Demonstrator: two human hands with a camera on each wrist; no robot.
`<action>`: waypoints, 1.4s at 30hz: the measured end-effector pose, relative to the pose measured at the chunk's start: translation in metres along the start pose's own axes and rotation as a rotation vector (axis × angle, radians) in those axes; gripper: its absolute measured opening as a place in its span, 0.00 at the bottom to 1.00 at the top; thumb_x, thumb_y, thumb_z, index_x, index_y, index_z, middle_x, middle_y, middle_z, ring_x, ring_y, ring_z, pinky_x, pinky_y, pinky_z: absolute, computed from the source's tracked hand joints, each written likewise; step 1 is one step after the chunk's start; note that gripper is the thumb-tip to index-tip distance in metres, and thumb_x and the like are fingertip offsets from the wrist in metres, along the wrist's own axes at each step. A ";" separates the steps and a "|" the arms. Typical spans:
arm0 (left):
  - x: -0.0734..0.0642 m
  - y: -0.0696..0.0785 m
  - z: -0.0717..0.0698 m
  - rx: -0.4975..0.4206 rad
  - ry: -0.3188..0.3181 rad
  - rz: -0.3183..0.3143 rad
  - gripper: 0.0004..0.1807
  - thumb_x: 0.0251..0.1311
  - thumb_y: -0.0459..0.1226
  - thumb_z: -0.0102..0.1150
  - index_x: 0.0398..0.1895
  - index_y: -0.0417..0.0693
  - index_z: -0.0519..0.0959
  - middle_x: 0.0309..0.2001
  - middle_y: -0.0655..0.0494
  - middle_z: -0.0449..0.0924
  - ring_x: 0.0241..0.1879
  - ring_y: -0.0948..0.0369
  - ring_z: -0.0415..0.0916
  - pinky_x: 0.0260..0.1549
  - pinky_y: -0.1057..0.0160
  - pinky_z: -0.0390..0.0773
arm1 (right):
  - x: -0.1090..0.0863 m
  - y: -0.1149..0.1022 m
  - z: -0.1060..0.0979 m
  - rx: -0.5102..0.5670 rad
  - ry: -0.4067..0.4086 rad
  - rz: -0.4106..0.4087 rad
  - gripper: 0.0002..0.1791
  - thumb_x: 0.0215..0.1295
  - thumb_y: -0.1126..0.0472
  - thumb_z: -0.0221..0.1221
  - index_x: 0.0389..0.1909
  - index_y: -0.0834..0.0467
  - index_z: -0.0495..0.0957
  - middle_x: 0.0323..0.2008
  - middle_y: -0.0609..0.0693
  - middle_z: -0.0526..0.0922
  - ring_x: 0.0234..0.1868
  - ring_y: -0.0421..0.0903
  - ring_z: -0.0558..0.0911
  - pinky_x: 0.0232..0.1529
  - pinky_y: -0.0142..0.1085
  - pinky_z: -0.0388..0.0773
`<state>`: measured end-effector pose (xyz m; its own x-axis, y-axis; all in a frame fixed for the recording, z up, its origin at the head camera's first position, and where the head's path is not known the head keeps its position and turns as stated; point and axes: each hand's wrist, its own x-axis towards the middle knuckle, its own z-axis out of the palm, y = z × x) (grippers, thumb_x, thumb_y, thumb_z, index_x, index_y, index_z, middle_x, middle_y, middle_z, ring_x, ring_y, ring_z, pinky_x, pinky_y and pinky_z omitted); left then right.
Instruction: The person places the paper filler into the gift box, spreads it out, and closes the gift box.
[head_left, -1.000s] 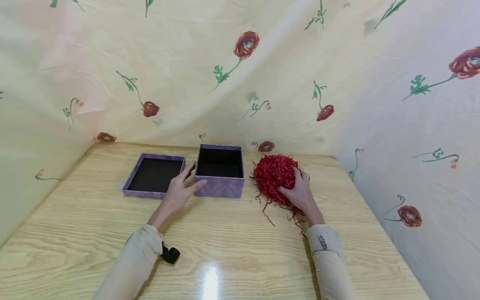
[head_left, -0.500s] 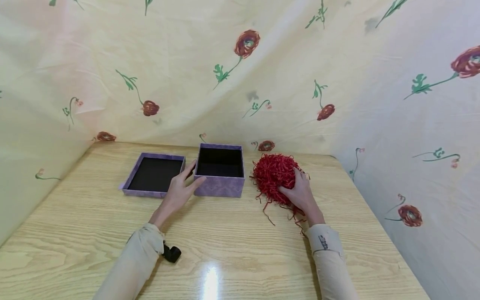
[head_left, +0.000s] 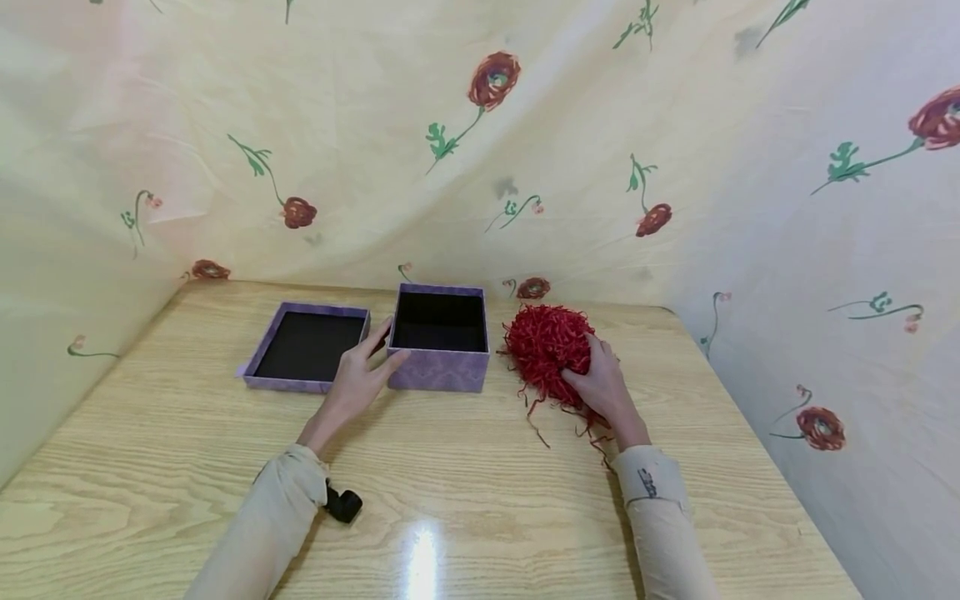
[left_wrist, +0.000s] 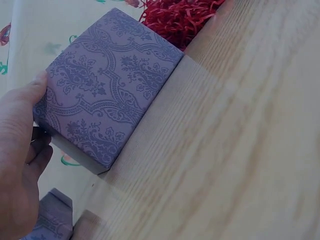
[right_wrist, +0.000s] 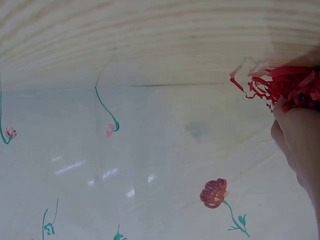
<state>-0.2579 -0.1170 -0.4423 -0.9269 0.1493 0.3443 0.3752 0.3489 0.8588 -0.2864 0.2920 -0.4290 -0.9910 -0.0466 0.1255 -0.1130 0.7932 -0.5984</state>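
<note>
In the head view an open purple box (head_left: pixel 442 371) with a black inside stands at the back middle of the table. My left hand (head_left: pixel 352 387) is at its left front corner, fingers straight along the left side and thumb at the front face. The left wrist view shows the patterned front of the box (left_wrist: pixel 105 85), with the thumb tip at its edge. To the right, my right hand (head_left: pixel 600 387) grips the right side of a heap of red shredded paper (head_left: pixel 543 346), its thumb in the strands. In the right wrist view, red strands (right_wrist: pixel 295 85) cover its fingertips.
Left of the box lies a purple lid (head_left: pixel 296 385), inner black side up, close by the left hand. Loose red strands trail in front of the heap. A flowered cloth (head_left: pixel 375 167) rises behind the wooden table (head_left: pixel 480 467) and along both sides.
The head view has tilted very slightly, so everything on the table sits a little higher in it. Both hands keep almost the same places at the box and the shredded paper.
</note>
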 end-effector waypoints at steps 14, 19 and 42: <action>-0.002 -0.001 0.001 -0.018 0.006 0.019 0.39 0.74 0.48 0.61 0.83 0.50 0.58 0.79 0.44 0.57 0.76 0.42 0.56 0.68 0.36 0.62 | 0.001 0.001 -0.002 0.046 0.079 -0.028 0.39 0.66 0.64 0.63 0.75 0.67 0.59 0.61 0.71 0.67 0.62 0.69 0.71 0.64 0.65 0.67; -0.001 0.000 0.001 -0.018 0.013 0.026 0.39 0.74 0.48 0.61 0.82 0.48 0.58 0.78 0.44 0.58 0.76 0.42 0.56 0.68 0.36 0.62 | 0.001 0.001 -0.005 0.074 0.125 -0.070 0.38 0.65 0.66 0.64 0.73 0.69 0.62 0.59 0.71 0.69 0.61 0.69 0.71 0.64 0.64 0.67; 0.000 -0.001 0.000 -0.028 0.006 0.025 0.39 0.74 0.48 0.61 0.83 0.51 0.58 0.78 0.46 0.58 0.75 0.42 0.58 0.68 0.37 0.63 | 0.000 -0.010 -0.031 0.276 0.253 -0.083 0.32 0.65 0.71 0.62 0.70 0.68 0.66 0.64 0.68 0.73 0.66 0.65 0.72 0.66 0.61 0.67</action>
<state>-0.2581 -0.1175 -0.4437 -0.9173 0.1522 0.3679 0.3979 0.3193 0.8600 -0.2834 0.3033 -0.3984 -0.9325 0.0755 0.3531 -0.2411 0.5979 -0.7644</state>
